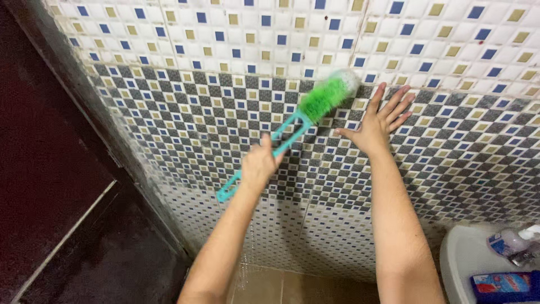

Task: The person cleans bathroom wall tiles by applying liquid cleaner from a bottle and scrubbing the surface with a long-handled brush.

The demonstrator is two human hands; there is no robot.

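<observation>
My left hand [260, 164] is shut around the teal handle of a long scrub brush [292, 132]. Its green and white bristle head [329, 93] presses against the tiled wall [185, 107], which carries a checker pattern of grey, white, blue and tan squares. My right hand [378, 121] lies flat and open on the same wall, fingers spread, just right of the brush head. Both forearms reach up from the bottom of the view.
A dark maroon door [50, 169] stands at the left, meeting the wall at a corner. A white basin [467, 259] at the bottom right holds a plastic bottle [509, 243] and a blue packet [503, 284]. Wet brownish floor [281, 287] lies below.
</observation>
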